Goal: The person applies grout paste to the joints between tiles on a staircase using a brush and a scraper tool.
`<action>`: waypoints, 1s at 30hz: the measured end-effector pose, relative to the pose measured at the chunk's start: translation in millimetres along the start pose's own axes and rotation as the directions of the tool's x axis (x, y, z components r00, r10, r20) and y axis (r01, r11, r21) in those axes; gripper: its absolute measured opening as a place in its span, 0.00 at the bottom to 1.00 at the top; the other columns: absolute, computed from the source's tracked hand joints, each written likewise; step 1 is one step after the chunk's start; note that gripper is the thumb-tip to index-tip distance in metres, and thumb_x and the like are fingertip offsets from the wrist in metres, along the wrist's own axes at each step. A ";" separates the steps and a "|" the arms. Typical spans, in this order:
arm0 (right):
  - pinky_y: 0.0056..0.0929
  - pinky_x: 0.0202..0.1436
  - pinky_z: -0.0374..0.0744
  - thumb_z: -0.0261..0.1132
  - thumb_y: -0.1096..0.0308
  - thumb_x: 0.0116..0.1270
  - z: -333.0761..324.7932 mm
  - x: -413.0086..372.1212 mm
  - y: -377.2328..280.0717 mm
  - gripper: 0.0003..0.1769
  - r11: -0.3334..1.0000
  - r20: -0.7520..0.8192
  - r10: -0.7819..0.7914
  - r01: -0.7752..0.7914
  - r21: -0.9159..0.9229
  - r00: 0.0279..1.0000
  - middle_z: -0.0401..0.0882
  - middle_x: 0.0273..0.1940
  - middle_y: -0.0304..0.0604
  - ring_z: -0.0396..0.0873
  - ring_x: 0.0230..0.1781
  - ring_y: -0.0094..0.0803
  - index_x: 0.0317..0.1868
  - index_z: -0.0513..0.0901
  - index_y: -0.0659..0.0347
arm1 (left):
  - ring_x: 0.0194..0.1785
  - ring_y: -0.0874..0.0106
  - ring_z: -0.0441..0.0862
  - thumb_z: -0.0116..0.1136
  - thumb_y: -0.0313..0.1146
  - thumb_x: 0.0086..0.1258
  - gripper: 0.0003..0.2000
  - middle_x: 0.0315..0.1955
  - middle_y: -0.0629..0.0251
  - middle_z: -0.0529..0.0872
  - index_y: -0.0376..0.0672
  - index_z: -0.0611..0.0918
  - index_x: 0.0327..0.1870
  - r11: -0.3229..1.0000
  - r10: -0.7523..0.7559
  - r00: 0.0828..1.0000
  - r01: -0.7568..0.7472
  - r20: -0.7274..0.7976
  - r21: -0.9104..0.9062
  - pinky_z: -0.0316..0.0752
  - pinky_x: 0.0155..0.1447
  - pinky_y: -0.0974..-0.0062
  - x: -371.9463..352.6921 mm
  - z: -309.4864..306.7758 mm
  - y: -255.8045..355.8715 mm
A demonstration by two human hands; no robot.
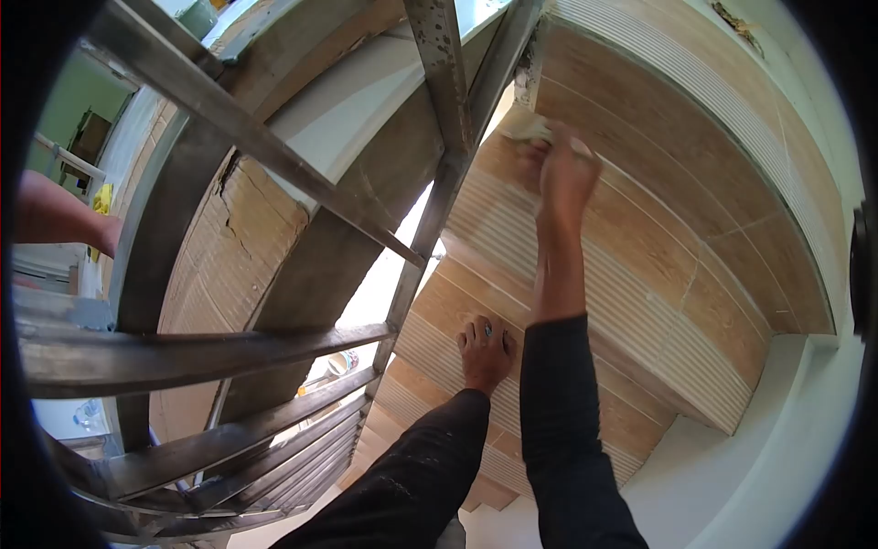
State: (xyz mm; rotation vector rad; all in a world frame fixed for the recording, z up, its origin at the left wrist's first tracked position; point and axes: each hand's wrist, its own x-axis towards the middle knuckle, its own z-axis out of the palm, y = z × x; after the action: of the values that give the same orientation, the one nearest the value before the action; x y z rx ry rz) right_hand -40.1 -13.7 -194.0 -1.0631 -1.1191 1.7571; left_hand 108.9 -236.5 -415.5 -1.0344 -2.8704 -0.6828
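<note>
My right hand (567,174) is smeared by motion. Its fingers are closed on a pale sponge (525,125), which lies against a wood-look tiled step (640,206) near its left end, beside the metal railing. Whether the pad is sponge or folded cloth is hard to make out. Lower down, my left hand (486,349) rests on another tiled step, palm down with its fingers apart. It holds nothing, and something bluish, like a ring, shows on one finger. Both forearms wear dark sleeves.
Metal railing bars (274,174) run along the left, with a light gap beside the steps. Behind them another person's bare limb (69,218) shows at the far left. A white cup-like container (342,363) stands below. The white wall (786,439) borders the right.
</note>
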 end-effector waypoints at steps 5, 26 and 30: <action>0.30 0.27 0.84 0.63 0.65 0.81 1.2 -9.9 19.4 0.14 0.974 -0.126 0.010 0.019 0.227 0.992 0.87 0.33 0.46 0.86 0.26 0.32 0.53 0.87 0.69 | 0.53 0.52 0.77 0.61 0.37 0.70 0.13 0.48 0.52 0.79 0.42 0.82 0.51 1.000 0.000 1.000 0.000 0.028 -0.021 0.70 0.54 0.49 2.5 -7.3 0.8; 0.28 0.29 0.84 0.61 0.63 0.82 -22.1 -14.7 -15.3 0.15 0.998 -0.081 -0.060 0.062 0.026 0.995 0.87 0.32 0.46 0.85 0.27 0.26 0.52 0.87 0.67 | 0.54 0.53 0.77 0.64 0.38 0.64 0.16 0.49 0.53 0.80 0.43 0.83 0.51 0.999 -0.026 0.999 0.028 0.035 -0.045 0.70 0.56 0.51 4.6 -5.5 -0.6; 0.28 0.31 0.84 0.64 0.60 0.82 2.7 -3.4 10.1 0.16 0.999 0.062 -0.018 0.016 0.027 0.998 0.87 0.31 0.44 0.84 0.27 0.25 0.51 0.88 0.66 | 0.54 0.53 0.76 0.65 0.37 0.64 0.16 0.48 0.53 0.78 0.42 0.82 0.51 0.998 -0.029 0.999 0.031 0.034 -0.062 0.69 0.55 0.50 3.6 -2.3 -0.2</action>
State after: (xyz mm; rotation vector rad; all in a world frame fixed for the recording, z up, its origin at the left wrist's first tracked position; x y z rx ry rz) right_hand -43.1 -20.6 -201.9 -0.9865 -1.1358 1.7975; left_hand 105.7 -235.3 -412.9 -1.0216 -2.9165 -0.7695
